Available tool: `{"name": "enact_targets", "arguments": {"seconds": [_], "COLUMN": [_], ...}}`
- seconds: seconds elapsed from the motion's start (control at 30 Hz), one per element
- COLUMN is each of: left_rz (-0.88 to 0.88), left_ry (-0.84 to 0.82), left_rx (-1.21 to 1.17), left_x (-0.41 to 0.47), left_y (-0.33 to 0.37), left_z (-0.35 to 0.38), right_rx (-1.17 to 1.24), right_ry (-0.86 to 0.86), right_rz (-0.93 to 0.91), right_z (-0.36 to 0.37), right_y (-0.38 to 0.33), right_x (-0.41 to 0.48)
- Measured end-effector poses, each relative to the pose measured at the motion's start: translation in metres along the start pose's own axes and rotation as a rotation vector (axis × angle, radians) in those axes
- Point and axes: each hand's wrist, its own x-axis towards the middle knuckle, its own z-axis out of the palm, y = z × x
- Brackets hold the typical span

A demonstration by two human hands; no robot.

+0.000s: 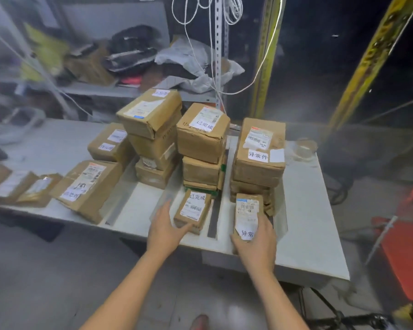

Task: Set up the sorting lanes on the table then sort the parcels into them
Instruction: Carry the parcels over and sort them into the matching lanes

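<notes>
Brown cardboard parcels with white labels stand in stacks on the white table (pixel 303 234). Dark strips (pixel 213 220) laid on the table split it into lanes. My left hand (pixel 164 225) grips the near left corner of a small labelled parcel (pixel 193 209) lying in front of the middle stack (pixel 203 144). My right hand (pixel 257 241) holds a narrow parcel (pixel 248 210) at the table's front edge, in front of the right stack (pixel 260 151). A taller stack (pixel 153 129) stands to the left.
Flat parcels (pixel 89 186) lie along the table's left side. A tape roll (pixel 304 148) sits at the far right corner. A cluttered shelf (pixel 120 67) is behind, with cables hanging. An orange object (pixel 405 256) stands to the right.
</notes>
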Motion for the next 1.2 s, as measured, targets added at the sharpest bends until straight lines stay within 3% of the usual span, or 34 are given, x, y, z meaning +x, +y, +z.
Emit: {"name": "enact_targets", "arguments": {"seconds": [0.13, 0.23, 0.37, 0.6, 0.87, 1.2], "left_rz": [0.126, 0.179, 0.061, -0.103, -0.177, -0.169], "left_ry": [0.122, 0.267, 0.313, 0.346, 0.377, 0.385], "left_rx": [0.237, 0.571, 0.76, 0.775, 0.73, 0.694], "left_x": [-0.017, -0.021, -0.026, -0.025, 0.006, 0.078], "left_y": [0.001, -0.02, -0.063, -0.16, -0.291, -0.409], "left_z": [-0.057, -0.107, -0.172, -0.282, -0.425, -0.545], "right_rx": [0.0, -0.02, -0.127, -0.292, -0.438, -0.469], "right_ry": [-0.077, -0.183, -0.28, -0.373, -0.352, -0.337], "right_rz": [-0.208, -0.402, -0.571, -0.773, -0.793, -0.797], "right_z": [-0.003, 0.006, 0.03, 0.115, 0.234, 0.361], "right_y": [-0.059, -0.112, -0.173, -0.279, -0.4, -0.507], "right_x": [-0.001, -0.013, -0.034, -0.089, -0.162, -0.191]}}
